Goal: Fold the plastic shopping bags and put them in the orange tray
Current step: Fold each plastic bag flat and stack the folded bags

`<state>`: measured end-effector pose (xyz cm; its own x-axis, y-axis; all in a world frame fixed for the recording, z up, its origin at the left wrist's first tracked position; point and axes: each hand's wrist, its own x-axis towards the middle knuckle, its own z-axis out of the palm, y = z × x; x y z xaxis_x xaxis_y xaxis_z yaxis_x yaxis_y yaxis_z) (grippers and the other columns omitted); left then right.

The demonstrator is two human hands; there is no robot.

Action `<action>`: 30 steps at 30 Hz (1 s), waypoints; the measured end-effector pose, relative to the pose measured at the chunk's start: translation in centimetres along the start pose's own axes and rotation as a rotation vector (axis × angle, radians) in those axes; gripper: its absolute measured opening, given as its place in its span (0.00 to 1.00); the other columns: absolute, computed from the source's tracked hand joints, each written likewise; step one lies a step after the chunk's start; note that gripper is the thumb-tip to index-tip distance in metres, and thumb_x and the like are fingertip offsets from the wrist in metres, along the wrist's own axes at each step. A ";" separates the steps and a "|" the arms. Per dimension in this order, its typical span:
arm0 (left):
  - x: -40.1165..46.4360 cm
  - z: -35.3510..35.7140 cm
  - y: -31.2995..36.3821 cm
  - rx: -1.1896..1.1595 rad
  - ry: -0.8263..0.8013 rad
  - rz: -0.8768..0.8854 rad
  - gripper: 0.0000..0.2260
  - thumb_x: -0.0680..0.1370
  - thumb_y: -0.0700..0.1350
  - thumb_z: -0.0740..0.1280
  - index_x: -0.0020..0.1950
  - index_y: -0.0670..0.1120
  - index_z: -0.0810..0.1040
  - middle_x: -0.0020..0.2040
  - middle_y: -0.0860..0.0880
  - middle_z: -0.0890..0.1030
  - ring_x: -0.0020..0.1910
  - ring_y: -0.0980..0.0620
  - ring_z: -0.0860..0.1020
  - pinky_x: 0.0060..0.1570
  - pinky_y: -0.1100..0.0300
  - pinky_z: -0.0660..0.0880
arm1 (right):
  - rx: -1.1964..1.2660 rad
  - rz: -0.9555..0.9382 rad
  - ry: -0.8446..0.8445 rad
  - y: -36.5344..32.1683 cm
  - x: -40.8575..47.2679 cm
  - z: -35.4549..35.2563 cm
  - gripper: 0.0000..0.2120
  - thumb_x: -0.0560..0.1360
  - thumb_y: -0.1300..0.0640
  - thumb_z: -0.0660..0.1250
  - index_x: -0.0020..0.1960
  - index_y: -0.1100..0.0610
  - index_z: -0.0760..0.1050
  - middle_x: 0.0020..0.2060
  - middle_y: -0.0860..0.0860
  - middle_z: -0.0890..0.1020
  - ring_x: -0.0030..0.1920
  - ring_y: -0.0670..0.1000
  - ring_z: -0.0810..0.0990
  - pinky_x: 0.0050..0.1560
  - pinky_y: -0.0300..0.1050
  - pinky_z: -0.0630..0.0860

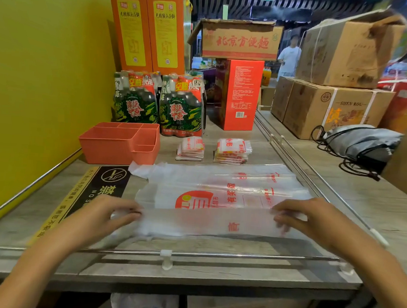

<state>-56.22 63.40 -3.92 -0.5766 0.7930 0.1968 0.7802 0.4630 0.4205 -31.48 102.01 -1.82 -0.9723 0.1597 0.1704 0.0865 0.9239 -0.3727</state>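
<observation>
A clear plastic bag (219,197) with red print lies flat on the table (285,273), between the two hands. The left hand (108,216) pinches the near edge of the bag at its left end, and the right hand (313,217) pinches the same edge at the right end; this edge is turned over onto the bag. Behind the bag stand two stacks of folded bags (212,149). The orange tray (119,142) is at the left, beside a yellow wall (40,84). Bottles (158,103) and boxes (333,78) stand further back.

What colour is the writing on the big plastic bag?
Red, printed on the see-through plastic bag, seen from the head camera.
</observation>
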 end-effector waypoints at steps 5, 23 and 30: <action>1.9 -1.6 -1.6 0.084 0.070 -0.139 0.07 0.74 0.63 0.68 0.43 0.62 0.80 0.43 0.62 0.82 0.45 0.66 0.78 0.44 0.61 0.73 | 0.003 0.037 -0.024 0.0 1.3 -0.7 0.11 0.78 0.50 0.69 0.58 0.39 0.77 0.41 0.35 0.84 0.42 0.36 0.82 0.49 0.37 0.78; 4.3 5.0 2.7 0.264 -0.202 0.157 0.23 0.83 0.60 0.56 0.78 0.60 0.64 0.80 0.63 0.53 0.79 0.65 0.42 0.75 0.67 0.38 | -0.142 -0.241 -0.139 -1.2 4.1 6.7 0.22 0.81 0.34 0.55 0.73 0.36 0.69 0.75 0.30 0.62 0.75 0.33 0.57 0.76 0.43 0.63; 4.3 5.6 3.0 0.263 -0.236 0.182 0.28 0.83 0.61 0.55 0.81 0.61 0.50 0.80 0.65 0.43 0.77 0.66 0.35 0.78 0.60 0.38 | -0.223 -0.263 -0.186 -1.2 4.5 6.4 0.31 0.78 0.29 0.55 0.77 0.40 0.64 0.78 0.32 0.54 0.78 0.35 0.43 0.77 0.37 0.45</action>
<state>-54.98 70.37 -6.76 -0.3760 0.9263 0.0256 0.9174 0.3682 0.1507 -37.35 99.36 -6.48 -0.9886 -0.1390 0.0576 -0.1453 0.9812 -0.1271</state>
